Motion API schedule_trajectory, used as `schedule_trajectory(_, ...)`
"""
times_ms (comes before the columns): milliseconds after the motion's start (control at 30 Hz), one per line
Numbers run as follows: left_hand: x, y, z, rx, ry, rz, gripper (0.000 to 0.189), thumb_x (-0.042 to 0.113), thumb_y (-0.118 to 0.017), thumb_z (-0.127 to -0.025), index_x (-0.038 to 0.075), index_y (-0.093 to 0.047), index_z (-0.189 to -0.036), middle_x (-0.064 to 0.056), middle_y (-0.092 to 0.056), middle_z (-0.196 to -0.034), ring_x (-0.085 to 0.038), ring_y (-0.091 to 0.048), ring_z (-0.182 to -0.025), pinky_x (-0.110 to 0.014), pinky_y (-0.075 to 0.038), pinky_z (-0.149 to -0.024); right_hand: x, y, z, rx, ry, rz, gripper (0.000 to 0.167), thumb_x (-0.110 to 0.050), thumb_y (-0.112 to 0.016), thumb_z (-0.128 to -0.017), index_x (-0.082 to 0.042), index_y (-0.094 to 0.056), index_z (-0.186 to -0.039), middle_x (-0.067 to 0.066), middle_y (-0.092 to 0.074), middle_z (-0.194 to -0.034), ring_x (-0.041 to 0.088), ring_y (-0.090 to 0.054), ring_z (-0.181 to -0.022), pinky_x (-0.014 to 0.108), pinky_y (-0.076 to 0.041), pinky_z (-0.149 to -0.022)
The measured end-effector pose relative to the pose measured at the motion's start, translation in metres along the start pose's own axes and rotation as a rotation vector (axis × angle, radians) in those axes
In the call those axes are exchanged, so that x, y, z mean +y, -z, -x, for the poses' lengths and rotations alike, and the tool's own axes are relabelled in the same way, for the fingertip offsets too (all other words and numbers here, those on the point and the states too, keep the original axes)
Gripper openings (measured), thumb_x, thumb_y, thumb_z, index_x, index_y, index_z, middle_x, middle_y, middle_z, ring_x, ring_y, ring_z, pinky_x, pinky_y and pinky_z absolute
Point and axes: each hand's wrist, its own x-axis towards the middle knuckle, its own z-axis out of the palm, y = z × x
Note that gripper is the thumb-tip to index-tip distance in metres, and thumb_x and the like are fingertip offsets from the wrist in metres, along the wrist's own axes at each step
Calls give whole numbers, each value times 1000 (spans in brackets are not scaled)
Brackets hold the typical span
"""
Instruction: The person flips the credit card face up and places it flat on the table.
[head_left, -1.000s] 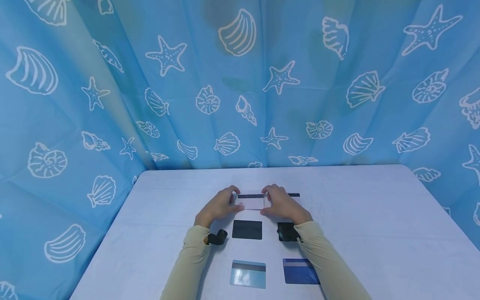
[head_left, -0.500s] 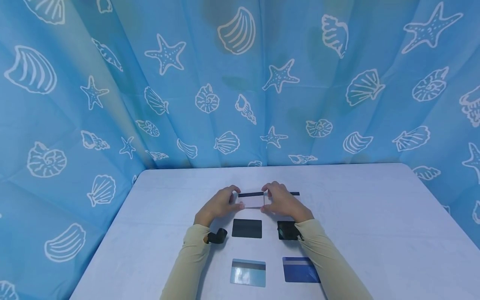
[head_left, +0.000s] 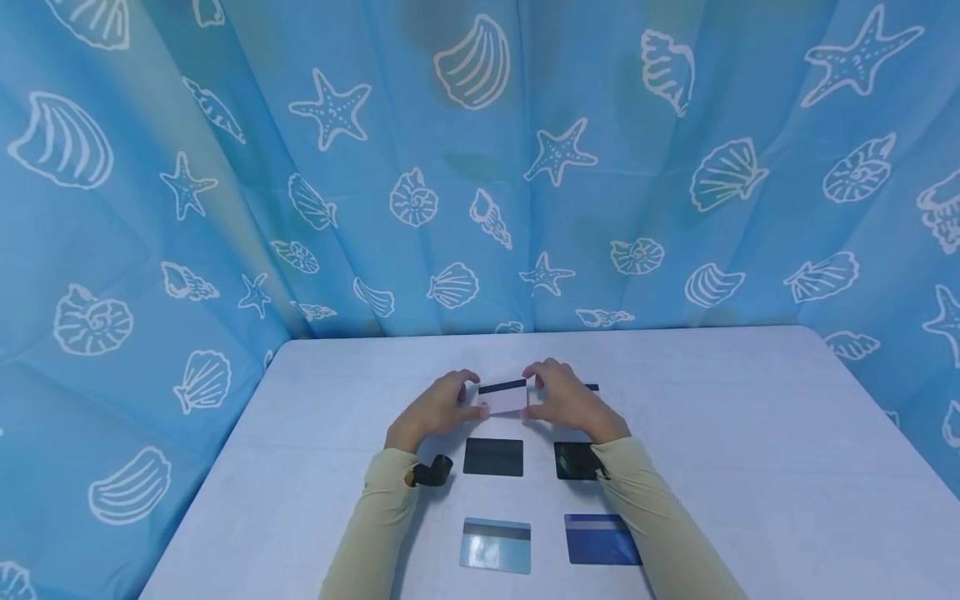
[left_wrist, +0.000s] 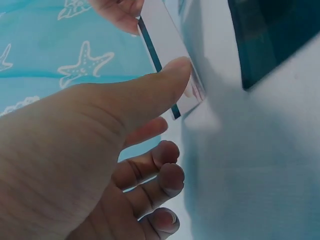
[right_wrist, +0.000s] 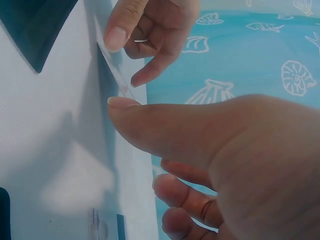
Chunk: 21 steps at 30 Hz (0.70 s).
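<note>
A white card with a black stripe point(head_left: 503, 401) is held between my two hands near the back of the table. At its left end, my left hand point(head_left: 441, 407) grips the edges with thumb and fingers. My right hand point(head_left: 564, 402) grips the opposite end, which sits slightly higher, so the card tilts. In the left wrist view the left thumb point(left_wrist: 175, 80) lies over the card's corner, the lower fingers curled loosely beside it. From the right wrist the card shows as a thin edge-on sliver point(right_wrist: 116, 70), and the fingertips behind it are hidden.
A dark grey card point(head_left: 493, 457) and a black card point(head_left: 573, 461) lie in front of the hands. Nearer are a light blue card point(head_left: 495, 547) and a dark blue card point(head_left: 600, 540), partly under the right sleeve. Another striped card point(head_left: 592, 387) is mostly hidden behind the right hand.
The white card's right end has risen, along with the right hand, so the card now slants. The left hand stays nearly in place. The other cards have not moved.
</note>
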Motion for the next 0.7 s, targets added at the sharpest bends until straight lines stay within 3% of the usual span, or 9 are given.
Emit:
schedule_trajectory(300,10,5,2,27,-78,-43,60,34,-78,-93,10,-55,-143,-11,-64,-117,-22,-57,-100,-39,-53,-92,-4,4,3,2,7,-4,60,-26,-85,-86,-8,-59,-137,11,-60,-118,26,-52,-108,44,-54,-91)
schedule_trajectory(700,23,7,5,29,-142,-46,65,33,-80,-91,9,-53,-145,-15,-63,-127,-25,-59,-106,-38,-54,-93,-14,10,9,22,37,1,61,-24,-83,-87,-8,-58,-140,10,-59,-119,27,-51,-112,44,-55,-91)
